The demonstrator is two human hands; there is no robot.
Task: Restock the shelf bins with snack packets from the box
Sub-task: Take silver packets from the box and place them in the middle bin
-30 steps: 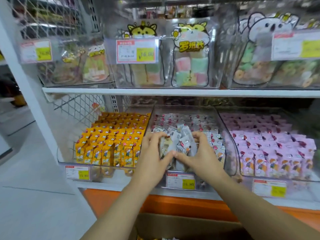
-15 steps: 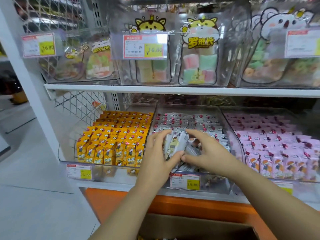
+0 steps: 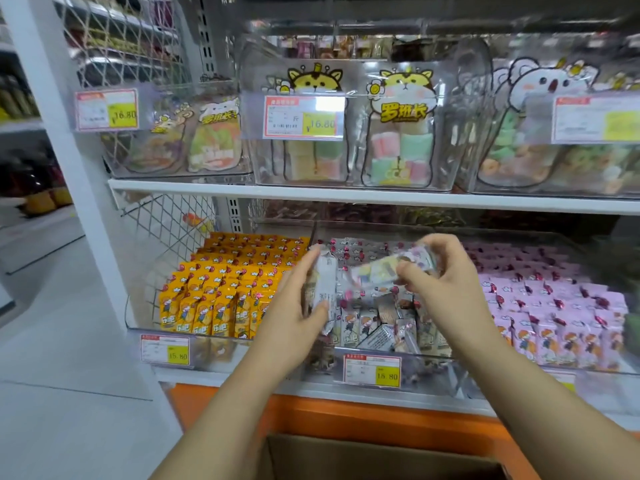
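The shelf (image 3: 381, 197) fills the view, with clear tubs of pouches (image 3: 398, 157) along its upper board at 12 o'clock. The open cardboard box (image 3: 381, 455) sits low at 6 o'clock, only its top edge in sight, so what it holds cannot be told. On the lower level stand three clear bins. The middle bin (image 3: 443, 367) is at the centre, orange packets (image 3: 214, 306) fill its neighbour at 9 o'clock, and pink packets (image 3: 561, 317) fill the one at 3 o'clock. Pale packets (image 3: 367, 327) lie in rows toward the back of the middle bin and in a looser jumble at the front. Both hands are over this bin. The left hand (image 3: 298, 306) has its grip closed round a packet held upright (image 3: 323, 285), maybe more than one, with the thumb on the near face. At 2 o'clock from it, the right hand (image 3: 446, 285) pinches a packet held level (image 3: 391, 268) between thumb and fingers. That packet is blurred, so its print cannot be read. A price tag (image 3: 372, 370) hangs on the bin's front at 6 o'clock from the hands. The step in hand looks like placing and straightening stock in the middle bin. The next move likely calls for turning each packet upright, face forward, and slipping it into the loose front rows without toppling its neighbours.
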